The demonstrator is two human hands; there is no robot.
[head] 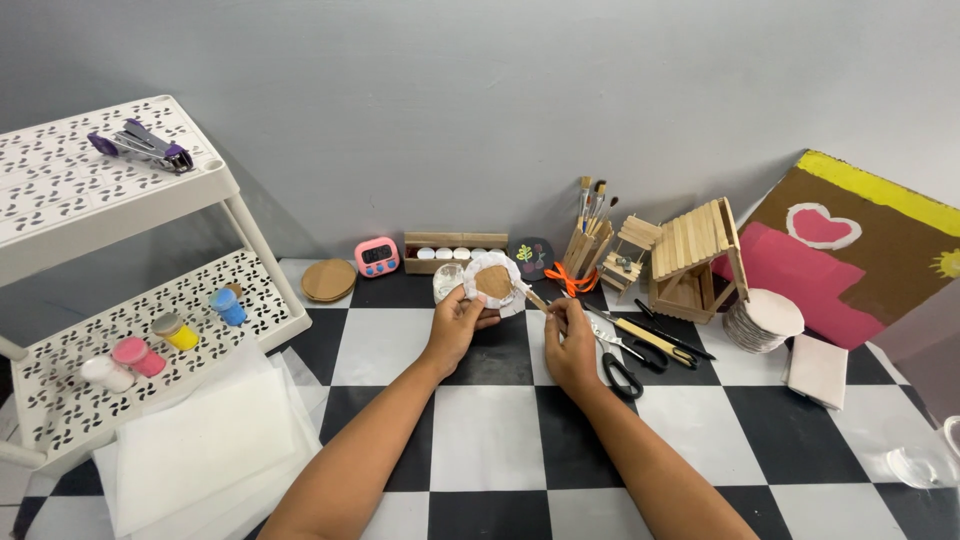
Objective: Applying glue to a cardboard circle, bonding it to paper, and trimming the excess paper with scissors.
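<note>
My left hand holds up a round cardboard disc wrapped in white paper, brown side toward me. A flat wooden stick runs from the disc's lower right edge into my right hand, which pinches its end. Both hands hover over the black-and-white checkered tabletop, close together near the middle of the view.
Scissors and pens lie right of my right hand. Behind stand a stick house, brush holder, pink timer, paint tray. A white shelf rack with paint pots is left; white sheets lie below it.
</note>
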